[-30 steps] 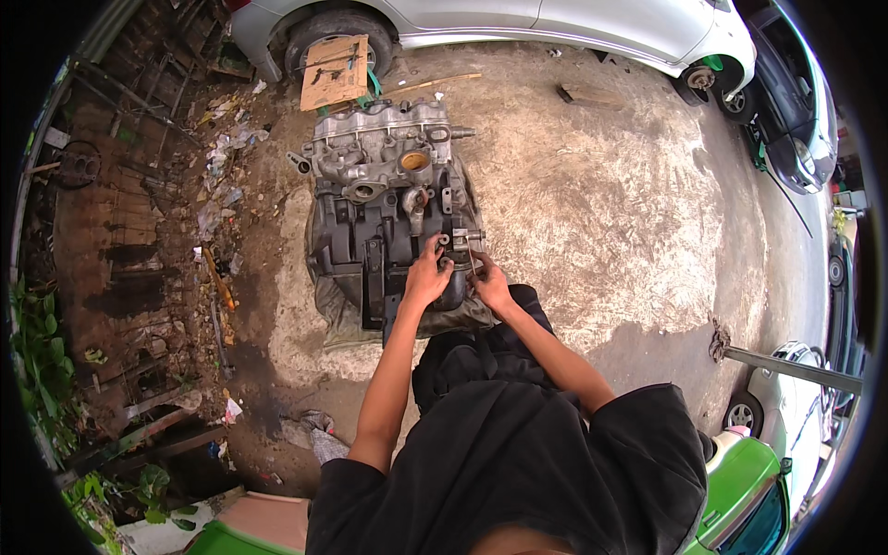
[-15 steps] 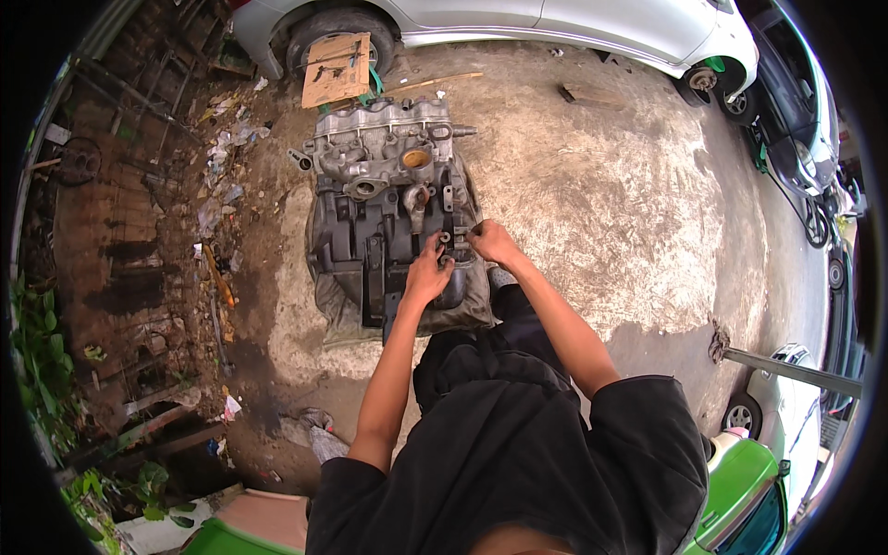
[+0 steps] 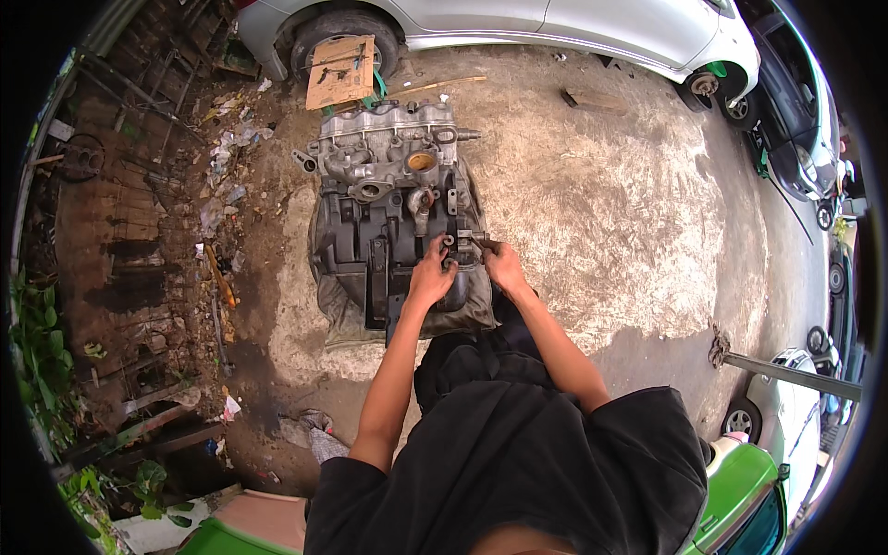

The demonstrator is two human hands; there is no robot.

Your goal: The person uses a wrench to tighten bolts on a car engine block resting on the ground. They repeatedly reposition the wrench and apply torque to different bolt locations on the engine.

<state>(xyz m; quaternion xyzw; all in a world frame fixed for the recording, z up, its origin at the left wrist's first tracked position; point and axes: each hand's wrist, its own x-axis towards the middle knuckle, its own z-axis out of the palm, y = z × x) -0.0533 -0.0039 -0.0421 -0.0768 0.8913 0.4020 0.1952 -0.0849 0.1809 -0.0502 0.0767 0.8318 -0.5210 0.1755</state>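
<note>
A greasy engine (image 3: 388, 166) lies before me, with a pale metal head at its far end and a dark lower part nearer me. At its near right side, my left hand (image 3: 432, 276) is bent around a small ring-ended metal part (image 3: 449, 240); my fingers partly hide it. Just right of it, my right hand (image 3: 502, 265) pinches a thin dark rod-like piece (image 3: 478, 243) that points toward the engine. Its exact kind is too small to tell. A connecting rod (image 3: 421, 211) stands out of the engine, beyond my left fingers.
Under the engine lies a dirty cloth (image 3: 347, 326). Beyond it, a cardboard sheet (image 3: 339, 72) with small parts leans by the wheel of a silver car (image 3: 490, 23). A wooden block (image 3: 595, 100) sits on the concrete; litter (image 3: 227, 162) lines the left side.
My right hand has moved slightly right and toward me, and the thin dark piece in its fingers now shows. My left hand has stayed about the same place on the engine.
</note>
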